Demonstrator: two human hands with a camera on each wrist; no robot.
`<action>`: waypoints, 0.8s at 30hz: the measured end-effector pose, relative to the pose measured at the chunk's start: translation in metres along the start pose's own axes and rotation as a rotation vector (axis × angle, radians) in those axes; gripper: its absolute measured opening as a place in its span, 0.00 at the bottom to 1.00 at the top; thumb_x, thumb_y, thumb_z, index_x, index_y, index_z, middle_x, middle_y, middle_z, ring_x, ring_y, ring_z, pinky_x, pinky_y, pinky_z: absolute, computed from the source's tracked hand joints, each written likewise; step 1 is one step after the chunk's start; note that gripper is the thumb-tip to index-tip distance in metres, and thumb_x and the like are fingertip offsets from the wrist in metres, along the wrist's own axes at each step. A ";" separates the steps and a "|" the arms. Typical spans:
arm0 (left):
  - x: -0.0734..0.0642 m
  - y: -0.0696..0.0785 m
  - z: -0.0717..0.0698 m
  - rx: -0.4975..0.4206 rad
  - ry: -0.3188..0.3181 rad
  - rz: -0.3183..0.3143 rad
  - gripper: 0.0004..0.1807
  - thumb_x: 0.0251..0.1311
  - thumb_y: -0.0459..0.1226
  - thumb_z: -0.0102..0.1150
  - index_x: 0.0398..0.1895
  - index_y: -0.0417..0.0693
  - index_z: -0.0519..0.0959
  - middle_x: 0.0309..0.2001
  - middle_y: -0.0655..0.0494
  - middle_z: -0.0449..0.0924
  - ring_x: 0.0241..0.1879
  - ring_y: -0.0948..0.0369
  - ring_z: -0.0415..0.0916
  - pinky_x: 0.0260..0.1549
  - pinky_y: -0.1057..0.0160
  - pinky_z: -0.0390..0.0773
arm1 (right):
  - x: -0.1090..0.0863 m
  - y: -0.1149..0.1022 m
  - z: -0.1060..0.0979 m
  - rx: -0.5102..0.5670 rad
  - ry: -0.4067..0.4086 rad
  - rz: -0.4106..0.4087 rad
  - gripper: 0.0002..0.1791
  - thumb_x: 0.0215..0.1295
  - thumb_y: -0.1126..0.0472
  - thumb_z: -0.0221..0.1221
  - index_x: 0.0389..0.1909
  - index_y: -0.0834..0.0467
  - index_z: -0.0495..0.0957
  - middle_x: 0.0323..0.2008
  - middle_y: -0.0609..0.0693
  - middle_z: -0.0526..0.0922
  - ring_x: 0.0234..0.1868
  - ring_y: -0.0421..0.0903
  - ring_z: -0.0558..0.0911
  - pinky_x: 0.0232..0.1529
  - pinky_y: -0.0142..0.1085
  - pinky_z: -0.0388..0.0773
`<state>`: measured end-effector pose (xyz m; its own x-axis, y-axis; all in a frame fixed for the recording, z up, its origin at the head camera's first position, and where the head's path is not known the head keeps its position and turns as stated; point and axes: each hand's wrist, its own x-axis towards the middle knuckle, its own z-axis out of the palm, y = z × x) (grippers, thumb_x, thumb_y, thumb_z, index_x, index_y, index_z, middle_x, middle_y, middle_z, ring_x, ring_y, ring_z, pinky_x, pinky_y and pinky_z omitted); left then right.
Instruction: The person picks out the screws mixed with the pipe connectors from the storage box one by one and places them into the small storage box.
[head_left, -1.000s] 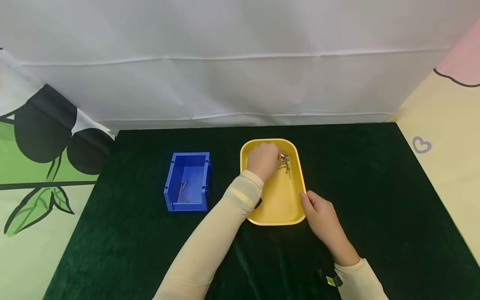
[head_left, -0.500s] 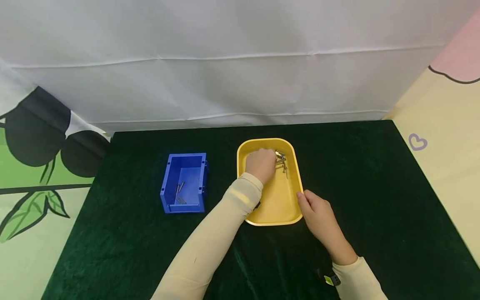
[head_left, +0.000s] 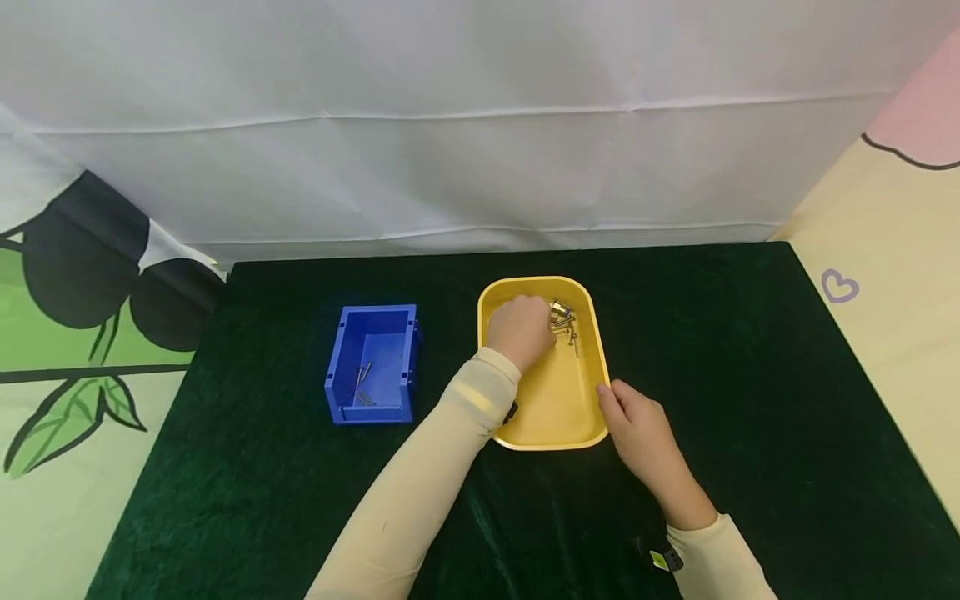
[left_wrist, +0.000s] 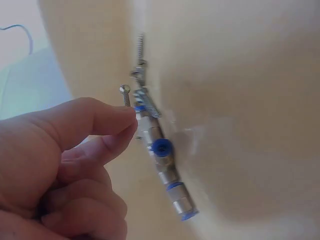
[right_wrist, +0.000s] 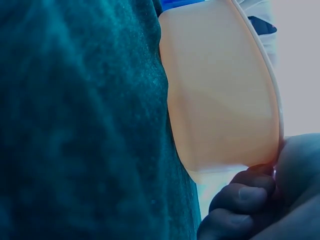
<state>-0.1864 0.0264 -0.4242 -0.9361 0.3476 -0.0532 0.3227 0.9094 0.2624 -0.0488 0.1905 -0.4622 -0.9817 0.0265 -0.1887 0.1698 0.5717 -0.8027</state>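
My left hand (head_left: 519,332) is inside the yellow tray (head_left: 558,417), near its far end. In the left wrist view, its thumb and index finger pinch a small screw (left_wrist: 125,90), head up. Just beyond the fingertips lie several metal push-in fittings (left_wrist: 162,150) with blue rings. More loose screws (left_wrist: 141,50) lie along the same line in the tray. My right hand (head_left: 641,429) grips the tray's rim near the right front corner, thumb over the edge and fingers (right_wrist: 245,197) curled against the outer wall.
Left of the tray stands a blue bin (head_left: 390,375) with a few screws (head_left: 363,375) in it. Both containers rest on a dark green cloth (head_left: 247,467). A white sheet (head_left: 480,183) hangs behind the table.
My left hand has drawn back slightly toward me and to the left in the tray, uncovering more of the fittings. The right hand keeps its grip on the rim.
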 end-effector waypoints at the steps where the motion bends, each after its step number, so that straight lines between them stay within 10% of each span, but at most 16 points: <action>1: -0.001 0.000 -0.002 -0.008 0.003 0.002 0.13 0.60 0.36 0.64 0.18 0.50 0.76 0.16 0.59 0.71 0.16 0.62 0.70 0.17 0.66 0.69 | 0.000 0.000 0.000 -0.001 0.003 -0.003 0.24 0.78 0.42 0.43 0.39 0.57 0.76 0.26 0.52 0.77 0.20 0.49 0.75 0.21 0.34 0.71; 10: -0.018 0.003 -0.024 -0.157 0.024 -0.017 0.19 0.64 0.37 0.61 0.13 0.51 0.75 0.13 0.60 0.66 0.14 0.65 0.65 0.15 0.70 0.62 | -0.003 0.001 -0.001 -0.007 0.008 -0.010 0.25 0.77 0.40 0.42 0.38 0.56 0.77 0.26 0.52 0.77 0.21 0.49 0.76 0.22 0.34 0.72; 24: -0.056 -0.017 -0.051 -0.296 0.172 -0.014 0.08 0.66 0.42 0.61 0.32 0.50 0.85 0.24 0.58 0.78 0.19 0.62 0.71 0.19 0.69 0.71 | -0.002 -0.002 0.000 -0.015 0.000 -0.012 0.25 0.77 0.40 0.42 0.40 0.57 0.77 0.27 0.52 0.78 0.21 0.49 0.75 0.22 0.34 0.72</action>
<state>-0.1471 -0.0203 -0.3766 -0.9583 0.2688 0.0974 0.2784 0.7995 0.5323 -0.0468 0.1896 -0.4602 -0.9836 0.0192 -0.1793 0.1566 0.5840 -0.7965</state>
